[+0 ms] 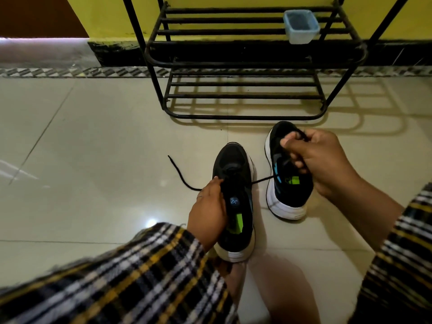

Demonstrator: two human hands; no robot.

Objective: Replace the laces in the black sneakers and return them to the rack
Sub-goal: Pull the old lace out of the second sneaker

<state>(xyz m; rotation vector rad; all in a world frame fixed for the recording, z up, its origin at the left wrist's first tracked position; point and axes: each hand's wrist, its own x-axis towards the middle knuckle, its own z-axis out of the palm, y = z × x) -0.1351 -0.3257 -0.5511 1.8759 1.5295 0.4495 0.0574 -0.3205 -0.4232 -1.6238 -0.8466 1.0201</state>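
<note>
Right grip: the right hand pinches the thin black cord lace, fingers curled round it, drawn taut above the far sneaker.
Left grip: the left hand clasps the side of the near black mesh sneaker with white sole, steadying it on the floor.
Lace tail: its free end trails left across the pale glossy floor tiles.
Second shoe: the other black white-soled sneaker stands just beside, unlaced as far as can be seen.
Rack: the black metal tube rack waits beyond, holding neither shoe.
Risk: pulling too hard could draw the short tail out through the eyelets.

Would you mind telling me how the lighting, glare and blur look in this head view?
Head view: dim, with bright glare spots on the floor tiles; the rack throws striped shadows rightward; wide-angle bending bows its bars; the plaid sleeve is motion-blurred; the sneakers stay fairly sharp.
</note>
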